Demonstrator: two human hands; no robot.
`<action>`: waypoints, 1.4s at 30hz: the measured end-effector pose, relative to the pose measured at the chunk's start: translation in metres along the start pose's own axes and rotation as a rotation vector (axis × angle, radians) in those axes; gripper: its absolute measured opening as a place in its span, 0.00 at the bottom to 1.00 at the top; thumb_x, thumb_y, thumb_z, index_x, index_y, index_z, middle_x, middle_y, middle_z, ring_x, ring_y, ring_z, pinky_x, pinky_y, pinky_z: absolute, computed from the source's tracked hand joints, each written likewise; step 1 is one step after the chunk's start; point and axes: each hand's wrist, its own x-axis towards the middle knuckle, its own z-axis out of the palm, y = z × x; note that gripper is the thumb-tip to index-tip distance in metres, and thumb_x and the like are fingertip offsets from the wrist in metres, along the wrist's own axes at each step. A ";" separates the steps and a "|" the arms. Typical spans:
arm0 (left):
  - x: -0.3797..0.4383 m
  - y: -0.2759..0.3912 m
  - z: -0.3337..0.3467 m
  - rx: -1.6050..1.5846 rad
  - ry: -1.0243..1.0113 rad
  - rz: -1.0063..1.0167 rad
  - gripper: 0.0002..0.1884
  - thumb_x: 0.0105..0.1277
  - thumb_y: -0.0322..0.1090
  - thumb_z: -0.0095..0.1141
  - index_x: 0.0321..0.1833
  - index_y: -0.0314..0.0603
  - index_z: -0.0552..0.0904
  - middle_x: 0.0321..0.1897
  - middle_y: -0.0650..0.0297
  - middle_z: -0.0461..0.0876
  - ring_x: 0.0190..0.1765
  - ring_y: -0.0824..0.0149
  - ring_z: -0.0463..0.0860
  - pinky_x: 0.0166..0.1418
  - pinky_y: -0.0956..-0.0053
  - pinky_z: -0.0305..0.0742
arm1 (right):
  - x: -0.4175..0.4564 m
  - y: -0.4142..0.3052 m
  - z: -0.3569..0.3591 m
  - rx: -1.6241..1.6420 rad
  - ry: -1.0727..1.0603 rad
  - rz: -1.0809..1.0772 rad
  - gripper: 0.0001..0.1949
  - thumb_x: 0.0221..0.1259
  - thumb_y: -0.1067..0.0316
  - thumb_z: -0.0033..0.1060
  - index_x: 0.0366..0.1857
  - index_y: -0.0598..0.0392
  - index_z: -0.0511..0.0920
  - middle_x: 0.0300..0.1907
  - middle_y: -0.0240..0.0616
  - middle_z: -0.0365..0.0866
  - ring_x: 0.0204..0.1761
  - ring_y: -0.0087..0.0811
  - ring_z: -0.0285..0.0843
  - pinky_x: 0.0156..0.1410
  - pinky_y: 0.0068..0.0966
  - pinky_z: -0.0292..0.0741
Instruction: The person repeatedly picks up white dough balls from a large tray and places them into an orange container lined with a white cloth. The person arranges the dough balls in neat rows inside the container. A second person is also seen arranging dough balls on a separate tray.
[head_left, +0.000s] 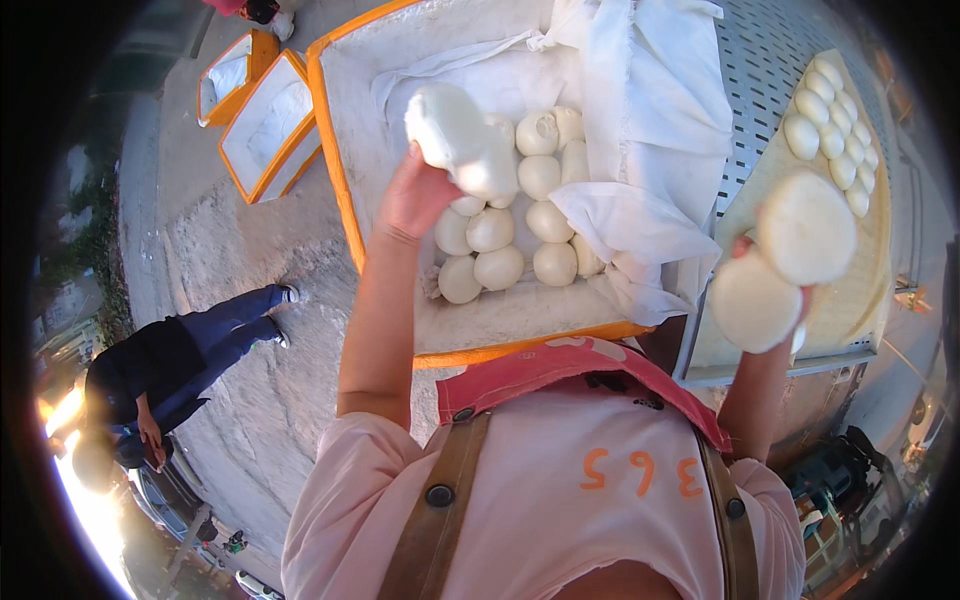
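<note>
My left hand (420, 191) holds pale steamed buns (448, 124) over an insulated foam box (345, 112) edged with orange tape. Rows of round steamed buns (499, 268) lie inside the box, partly covered on its right side by a white cloth (645, 142). Farther right, my right hand (804, 304) holds large round buns (806, 225), their flat faces showing. These are above a tray lined with tan cloth (832, 300), where more buns (832, 120) sit in a cluster at the far end. Fingers of both hands are partly hidden by the buns.
Smaller orange-edged foam boxes (270, 124) stand on the ground beyond the large box. A perforated metal surface (765, 67) lies beside the cloth. A person in dark clothes (202, 337) stands at the left, and part of another person (255, 9) shows at the top.
</note>
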 end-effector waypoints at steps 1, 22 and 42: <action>-0.008 0.013 -0.015 0.124 0.116 0.018 0.38 0.71 0.57 0.58 0.77 0.47 0.61 0.74 0.56 0.65 0.75 0.51 0.66 0.67 0.33 0.69 | 0.006 0.014 0.014 0.023 -0.044 0.076 0.39 0.67 0.37 0.54 0.73 0.56 0.62 0.59 0.58 0.76 0.51 0.51 0.82 0.50 0.44 0.85; -0.062 0.158 0.047 1.141 0.828 1.429 0.35 0.55 0.26 0.75 0.64 0.33 0.68 0.59 0.51 0.77 0.60 0.59 0.79 0.62 0.64 0.83 | 0.038 0.072 0.060 -0.229 -0.150 0.146 0.42 0.64 0.43 0.65 0.73 0.61 0.60 0.58 0.59 0.79 0.55 0.47 0.84 0.53 0.40 0.86; -0.265 0.232 0.036 0.060 -0.048 1.169 0.49 0.53 0.48 0.67 0.78 0.41 0.60 0.82 0.48 0.48 0.83 0.38 0.39 0.77 0.23 0.28 | 0.083 0.042 0.125 0.049 -0.516 0.217 0.46 0.63 0.39 0.65 0.77 0.54 0.53 0.66 0.64 0.68 0.57 0.54 0.82 0.51 0.43 0.88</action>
